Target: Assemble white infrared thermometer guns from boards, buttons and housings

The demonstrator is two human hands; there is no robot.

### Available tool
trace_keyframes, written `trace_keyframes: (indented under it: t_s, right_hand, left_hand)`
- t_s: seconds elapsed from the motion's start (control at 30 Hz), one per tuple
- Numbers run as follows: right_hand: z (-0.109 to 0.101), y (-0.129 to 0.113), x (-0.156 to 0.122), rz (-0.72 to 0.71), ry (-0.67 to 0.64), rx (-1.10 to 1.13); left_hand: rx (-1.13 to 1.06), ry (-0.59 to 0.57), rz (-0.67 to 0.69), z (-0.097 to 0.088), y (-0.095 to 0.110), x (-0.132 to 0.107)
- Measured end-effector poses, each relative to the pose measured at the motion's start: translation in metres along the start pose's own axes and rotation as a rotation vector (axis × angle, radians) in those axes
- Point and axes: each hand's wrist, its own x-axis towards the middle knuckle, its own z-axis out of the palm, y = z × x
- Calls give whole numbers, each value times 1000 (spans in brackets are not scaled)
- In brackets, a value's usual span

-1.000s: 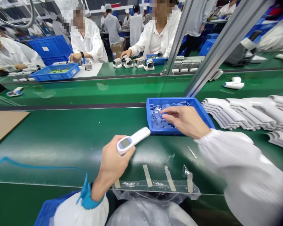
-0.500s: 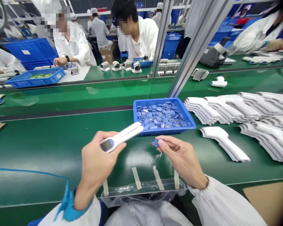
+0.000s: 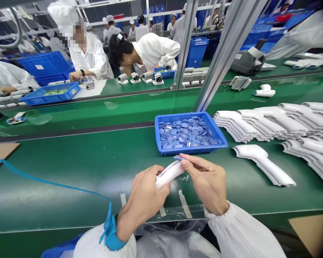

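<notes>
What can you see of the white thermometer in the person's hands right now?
The white thermometer is a slim, glossy body that looks like plastic, held above the green belt and angled up toward its far end. The left hand wraps its near part, hiding any display. The right hand's fingers pinch a small blue piece at its far end, apparently touching it. No damage shows.

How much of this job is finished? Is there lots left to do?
Done: hard to tell, but white thermometer casings lie in neat stacks on the green bench. In hand: the left hand holds a white thermometer, and the fingers of the right hand pinch a small blue piece beside it. Left: the blue tray holds a big heap of blue discs, and many casings sit stacked.
</notes>
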Motion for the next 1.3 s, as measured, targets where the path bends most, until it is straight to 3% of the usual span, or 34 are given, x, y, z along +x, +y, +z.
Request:
trace_keyframes:
  t_s: [0.13,0.37,0.43,0.57,0.63,0.73,0.83,0.97,1.07,1.17,1.3]
  right_hand:
    - [-6,1,1,-15,54,-48]
    - [6,-1,-7,-215,-237,62]
    - [4,-6,-8,-211,-302,23]
    - [-2,-17,-8,-133,-436,-156]
    - [-4,-19,-8,-138,-493,-231]
    - [-4,-16,-11,-163,-427,-326]
    - [-5,-4,-18,-110,-343,-347]
    - [-6,10,-24,-29,-394,-293]
    - [-7,9,-20,35,-391,-206]
    - [-10,-1,-16,180,-475,-94]
    - [-22,-8,-38,429,-672,51]
  left_hand:
    - [-76,29,-23,-9,-1,1]
    - [-515,-298,88,-14,8,4]
    - [-434,-269,96,-16,9,4]
    - [22,-115,141,-20,7,5]
    - [134,-120,200,-21,6,4]
    - [133,-156,293,-17,5,3]
    - [227,-88,341,-8,3,1]
    - [285,-24,371,0,-3,-2]
    - [163,-29,304,-6,-5,0]
    - [-96,-180,206,-13,0,-2]
    - [-500,-348,69,5,7,-33]
